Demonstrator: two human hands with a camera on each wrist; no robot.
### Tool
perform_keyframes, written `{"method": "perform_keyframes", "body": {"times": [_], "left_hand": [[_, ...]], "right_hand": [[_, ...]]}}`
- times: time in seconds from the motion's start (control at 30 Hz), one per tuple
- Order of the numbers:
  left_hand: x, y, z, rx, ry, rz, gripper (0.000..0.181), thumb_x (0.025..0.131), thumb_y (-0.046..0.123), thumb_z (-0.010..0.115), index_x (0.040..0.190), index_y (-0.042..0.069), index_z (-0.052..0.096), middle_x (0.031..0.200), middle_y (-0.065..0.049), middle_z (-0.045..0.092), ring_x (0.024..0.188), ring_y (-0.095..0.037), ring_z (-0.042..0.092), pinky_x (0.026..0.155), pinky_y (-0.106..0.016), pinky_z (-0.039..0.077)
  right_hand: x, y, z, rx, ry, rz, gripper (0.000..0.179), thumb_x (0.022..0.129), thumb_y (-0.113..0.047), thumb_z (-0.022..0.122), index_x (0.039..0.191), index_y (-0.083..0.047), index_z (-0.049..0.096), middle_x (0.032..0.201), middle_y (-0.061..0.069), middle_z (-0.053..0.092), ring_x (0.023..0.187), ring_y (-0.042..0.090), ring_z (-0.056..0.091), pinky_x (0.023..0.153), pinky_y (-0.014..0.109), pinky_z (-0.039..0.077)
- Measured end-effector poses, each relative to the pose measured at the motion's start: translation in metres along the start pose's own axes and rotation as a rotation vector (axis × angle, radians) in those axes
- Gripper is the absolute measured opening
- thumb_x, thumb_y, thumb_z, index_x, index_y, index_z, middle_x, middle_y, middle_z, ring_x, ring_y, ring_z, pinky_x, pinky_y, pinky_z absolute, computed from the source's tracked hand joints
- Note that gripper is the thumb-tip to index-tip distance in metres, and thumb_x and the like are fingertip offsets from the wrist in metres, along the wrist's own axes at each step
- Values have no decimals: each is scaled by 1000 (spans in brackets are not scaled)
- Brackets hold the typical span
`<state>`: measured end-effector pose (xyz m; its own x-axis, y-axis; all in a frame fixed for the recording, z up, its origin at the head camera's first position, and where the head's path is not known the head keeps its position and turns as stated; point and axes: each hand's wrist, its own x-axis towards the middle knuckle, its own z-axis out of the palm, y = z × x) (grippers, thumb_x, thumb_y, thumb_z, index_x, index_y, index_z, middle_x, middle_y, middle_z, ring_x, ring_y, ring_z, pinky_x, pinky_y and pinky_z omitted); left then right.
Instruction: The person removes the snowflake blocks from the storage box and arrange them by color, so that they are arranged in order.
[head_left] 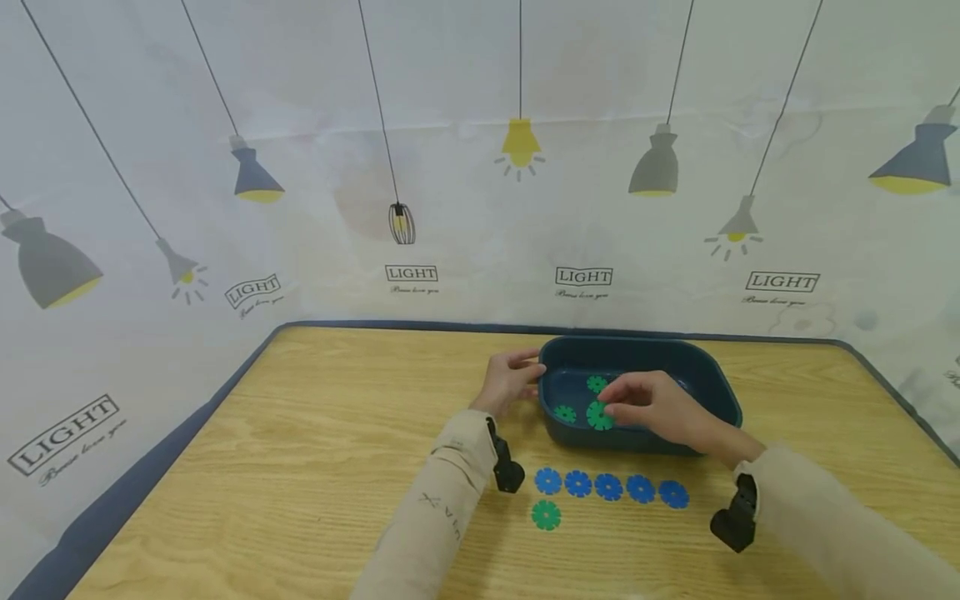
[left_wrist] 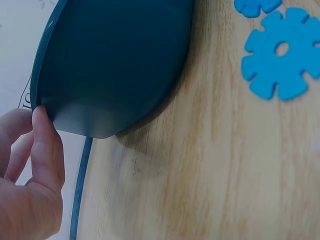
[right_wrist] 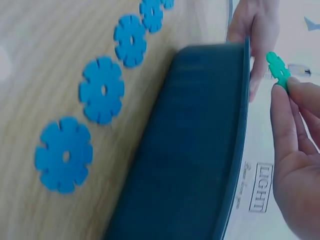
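Between thumb and fingertips, my right hand (head_left: 660, 408) pinches a green snowflake disc (head_left: 599, 415), a flat round piece with a slotted edge. It is held up over the near side of a dark blue plastic basin (head_left: 637, 440); the right wrist view shows this disc (right_wrist: 278, 70) almost edge-on, above the rim. My left hand (head_left: 508, 382) holds the basin's left end, its fingertips at the rim (left_wrist: 36, 75). Inside the basin lie other green discs, one near the far side (head_left: 597, 383) and one at the left (head_left: 565, 413).
In front of the basin, several blue snowflake discs (head_left: 608, 487) lie in a row on the wooden table (head_left: 300, 467). One green disc (head_left: 546, 515) sits below the row's left end. Behind the table hangs a lamp-printed wall covering (head_left: 465, 192).
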<state>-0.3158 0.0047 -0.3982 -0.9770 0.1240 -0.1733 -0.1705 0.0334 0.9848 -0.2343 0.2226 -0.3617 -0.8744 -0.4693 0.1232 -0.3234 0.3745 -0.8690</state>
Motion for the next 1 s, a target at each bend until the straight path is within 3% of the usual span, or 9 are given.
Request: {"method": "perform_keyframes", "body": {"times": [0.27,0.53,0.73,0.9,1.0], "left_hand": [[-1,0,0,-3,-8,9,32,83,5,63,115,7,62,100,-11,61,71,-17,64,63,-30,55],[-1,0,-1,-3,-6,16,32,83,5,63,115,6,62,99,-12,61,71,-16,64,65,-33,55],[0,-1,0,1,1,15,32,83,4,63,114,6,62,99,-12,61,69,-15,63,64,-32,55],[0,0,0,-1,-2,10,32,83,4,63,114,6,62,100,-12,61,69,-15,63,66,-33,55],[-1,0,0,0,-4,6,32,83,4,62,115,6,62,100,-12,61,69,-15,63,68,-34,54]], "right_hand": [[-12,-5,18,17,-116,-70,17,86,-10,60,96,3,63,90,11,63,77,11,60,68,27,52],[-24,11,40,88,-242,-79,13,86,-8,60,92,3,63,90,12,63,73,11,60,63,29,53],[-27,23,52,69,-267,-48,9,85,-5,60,90,1,64,91,9,64,79,7,59,67,25,51],[-27,27,58,52,-264,-71,9,83,-4,60,89,2,64,88,9,64,76,7,59,67,25,52],[-29,27,59,48,-262,-44,9,83,-4,61,89,2,64,88,8,64,74,7,59,66,25,52]]}}
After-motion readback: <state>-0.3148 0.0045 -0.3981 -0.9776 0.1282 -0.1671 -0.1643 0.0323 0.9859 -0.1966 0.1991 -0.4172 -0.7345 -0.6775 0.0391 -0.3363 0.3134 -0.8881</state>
